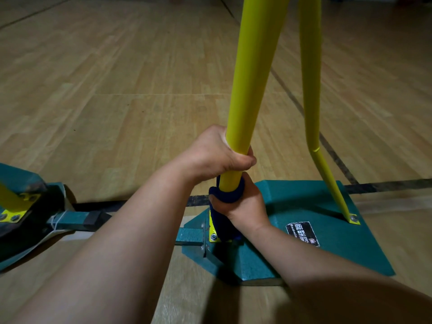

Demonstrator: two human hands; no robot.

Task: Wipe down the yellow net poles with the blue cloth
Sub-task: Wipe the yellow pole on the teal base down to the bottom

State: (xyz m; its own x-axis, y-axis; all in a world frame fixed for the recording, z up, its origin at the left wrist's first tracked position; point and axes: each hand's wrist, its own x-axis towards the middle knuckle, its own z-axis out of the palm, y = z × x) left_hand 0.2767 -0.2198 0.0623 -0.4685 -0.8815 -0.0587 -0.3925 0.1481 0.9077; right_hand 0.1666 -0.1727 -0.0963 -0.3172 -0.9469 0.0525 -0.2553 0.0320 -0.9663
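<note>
Near the middle of the head view, the pole (254, 73) rises from a green base (327, 230) on the wood floor (105, 90). The left hand (217, 155) is clenched bare around the pole, fingers curled round its far side. Just below it, touching, the right hand (245, 206) grasps the cloth (230, 195), which wraps the pole close to its foot and hangs down over the yellow bracket (213, 232) bolted to the base. A thinner yellow brace (309, 90) stands to the right, bending down to the base's far right corner. A black label (302, 233) lies on the base beside the right wrist. At the left edge sits a second base (21, 218) with another yellow pole foot (9, 197).
</note>
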